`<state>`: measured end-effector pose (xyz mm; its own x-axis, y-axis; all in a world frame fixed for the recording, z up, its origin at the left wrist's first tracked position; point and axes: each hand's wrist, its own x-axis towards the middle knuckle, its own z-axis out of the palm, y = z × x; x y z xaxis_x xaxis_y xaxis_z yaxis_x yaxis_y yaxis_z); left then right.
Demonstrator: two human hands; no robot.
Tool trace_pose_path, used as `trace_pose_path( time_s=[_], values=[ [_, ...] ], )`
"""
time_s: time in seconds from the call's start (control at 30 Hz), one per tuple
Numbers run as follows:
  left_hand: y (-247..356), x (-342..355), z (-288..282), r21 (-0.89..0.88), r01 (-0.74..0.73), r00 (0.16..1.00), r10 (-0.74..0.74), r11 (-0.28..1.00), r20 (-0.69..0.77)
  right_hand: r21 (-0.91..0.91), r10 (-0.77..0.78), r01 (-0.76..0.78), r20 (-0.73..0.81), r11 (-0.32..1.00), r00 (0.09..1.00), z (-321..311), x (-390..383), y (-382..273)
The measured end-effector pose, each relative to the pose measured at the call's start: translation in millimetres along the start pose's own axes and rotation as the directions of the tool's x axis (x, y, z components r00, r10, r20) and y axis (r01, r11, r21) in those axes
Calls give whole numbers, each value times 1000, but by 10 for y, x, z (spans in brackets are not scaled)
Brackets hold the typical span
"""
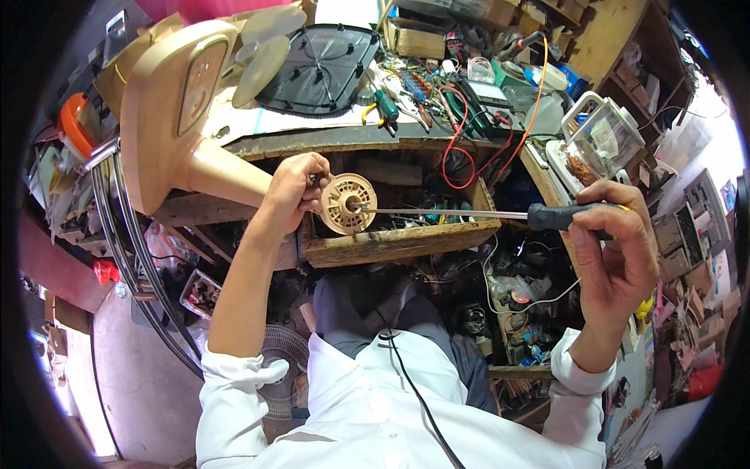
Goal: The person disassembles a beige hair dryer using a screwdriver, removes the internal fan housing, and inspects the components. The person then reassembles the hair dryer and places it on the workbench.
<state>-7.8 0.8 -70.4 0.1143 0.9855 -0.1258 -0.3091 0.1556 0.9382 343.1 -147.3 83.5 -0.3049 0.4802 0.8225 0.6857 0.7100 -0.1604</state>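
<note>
A beige fan stand lies on its side at the left of the bench, its neck pointing toward the middle. At the neck's end is a round beige slotted part with a hole in its centre. My left hand is closed on the stand's end, right beside the round part; its fingertips pinch near a small dark piece that I cannot make out. My right hand grips the black handle of a long screwdriver. The shaft runs level to the left, with its tip at the round part's centre.
Below the screwdriver, an open wooden drawer holds jumbled parts. A black slatted cover, pliers and red test leads crowd the bench. A clear-lidded box stands at right. Curved metal tubes are at left.
</note>
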Motion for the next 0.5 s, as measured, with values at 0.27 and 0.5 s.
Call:
trace_pose_path(
  time_s=[0.27, 0.5],
  values=[
    [-90, -49, -103, 185, -77, 995, 64, 980, 73, -9, -4, 4, -12, 1000, 1000, 31, -17, 49],
    [-191, -78, -75, 360, -167, 986, 163, 918, 40, -24, -112, 114, 73, 993, 991, -9, -58, -199]
  ],
)
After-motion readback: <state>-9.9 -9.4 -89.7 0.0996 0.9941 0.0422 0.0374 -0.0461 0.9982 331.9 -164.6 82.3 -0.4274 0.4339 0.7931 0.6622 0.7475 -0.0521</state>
